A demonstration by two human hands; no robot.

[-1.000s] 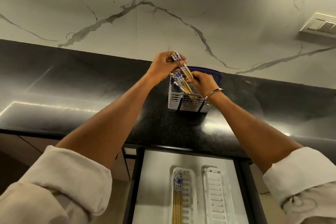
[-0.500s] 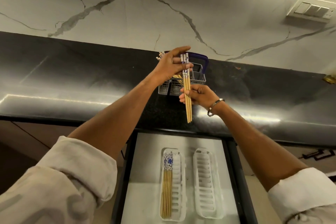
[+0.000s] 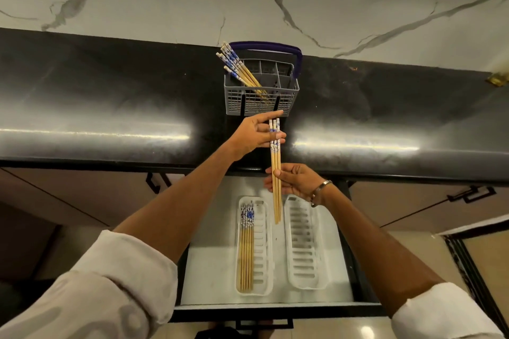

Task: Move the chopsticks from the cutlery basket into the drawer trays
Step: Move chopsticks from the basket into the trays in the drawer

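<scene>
My left hand point(image 3: 254, 133) and right hand point(image 3: 296, 183) both grip a bundle of 3 chopsticks point(image 3: 276, 173) above the open drawer point(image 3: 209, 261). More chopsticks stand in the cutlery basket point(image 3: 261, 103) on the bench point(image 3: 110, 107); others lie in the left tray point(image 3: 264, 248).

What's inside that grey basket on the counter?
In the cutlery basket, a bunch of chopsticks with blue-patterned tops leans out of the left compartments. The other compartments look empty, though their bottoms are hidden by the dividers and grid walls.
</scene>
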